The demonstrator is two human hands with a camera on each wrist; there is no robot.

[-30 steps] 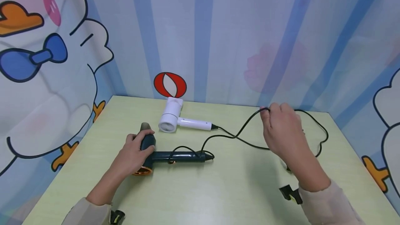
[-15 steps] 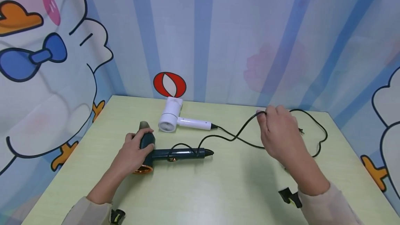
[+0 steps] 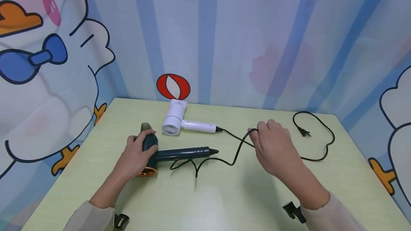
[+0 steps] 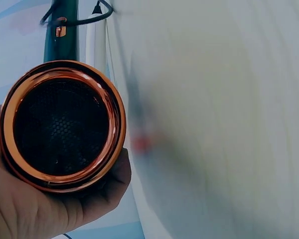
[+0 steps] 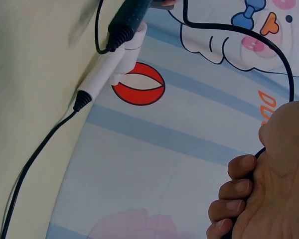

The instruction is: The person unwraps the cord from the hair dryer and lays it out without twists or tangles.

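My left hand (image 3: 133, 158) grips the head of a dark green hair dryer (image 3: 183, 153), thumb on its near side. Its handle points right, slightly raised at the end, and its copper-rimmed opening (image 4: 118, 124) faces the left wrist camera. The dryer's black cord (image 3: 238, 150) loops below the handle and runs up to my right hand (image 3: 274, 149). There my fingers curl round the cord, above the table, as the right wrist view shows. Behind lies a white hair dryer (image 3: 199, 126), handle to the right; part of its cord passes behind my right hand.
A black plug (image 3: 304, 132) lies at the right rear of the pale table (image 3: 212, 202), with a loop of cord round it. A striped cartoon curtain (image 3: 231, 45) rises directly behind the table's back edge.
My right hand has moved left and toward me with the cord, uncovering the plug. The cord's loop has slipped below the dark green hair dryer's handle, whose end has risen slightly.
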